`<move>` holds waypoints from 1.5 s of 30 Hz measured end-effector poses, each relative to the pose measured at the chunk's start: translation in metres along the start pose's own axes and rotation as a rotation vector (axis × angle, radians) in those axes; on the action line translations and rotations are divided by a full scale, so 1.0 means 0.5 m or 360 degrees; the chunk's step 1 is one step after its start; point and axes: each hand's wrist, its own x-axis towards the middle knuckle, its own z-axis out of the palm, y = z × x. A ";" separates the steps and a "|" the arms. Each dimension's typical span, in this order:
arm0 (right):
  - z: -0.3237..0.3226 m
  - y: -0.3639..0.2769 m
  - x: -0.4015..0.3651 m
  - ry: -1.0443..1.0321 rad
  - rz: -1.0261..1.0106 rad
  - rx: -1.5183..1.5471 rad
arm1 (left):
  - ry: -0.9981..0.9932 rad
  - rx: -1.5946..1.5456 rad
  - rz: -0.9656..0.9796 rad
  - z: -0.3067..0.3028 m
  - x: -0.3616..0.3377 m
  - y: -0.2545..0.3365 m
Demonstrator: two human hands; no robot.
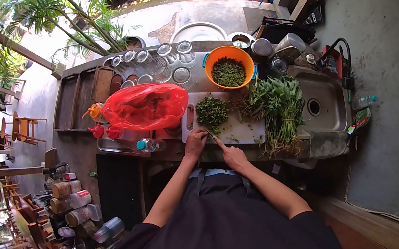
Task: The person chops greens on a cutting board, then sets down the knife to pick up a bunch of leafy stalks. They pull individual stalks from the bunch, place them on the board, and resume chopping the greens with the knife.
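Observation:
At the near edge of the white cutting board (245,131), my left hand (195,143) is closed, its fingertips pinched together on something too small to make out. Just right of it, my right hand (234,157) is curled with the index finger stretched toward the left hand. A thin dark knife blade (210,134) seems to run from under that finger to the left fingertips; its handle is hidden. Chopped greens (212,112) are heaped on the board beyond my hands. A large bunch of leafy greens (279,108) with long stems lies over the board's right end.
An orange colander (231,52) of chopped greens stands behind the board. A red plastic bag (145,106) and a capped bottle (150,145) are at left. Several glass jars (182,75) line the counter's back. A metal sink (330,95) is at right.

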 end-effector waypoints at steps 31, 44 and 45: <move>-0.042 -0.016 -0.031 0.0072 -0.0001 -0.0087 | 0.0044 -0.0029 -0.0034 0.001 0.000 -0.001; -0.059 -0.036 -0.041 -0.0002 0.0058 -0.0077 | 0.0070 0.0007 -0.0041 -0.001 -0.002 0.007; -0.054 -0.034 -0.039 -0.0004 0.0056 -0.0078 | 0.0071 0.0007 -0.0044 -0.002 -0.002 0.008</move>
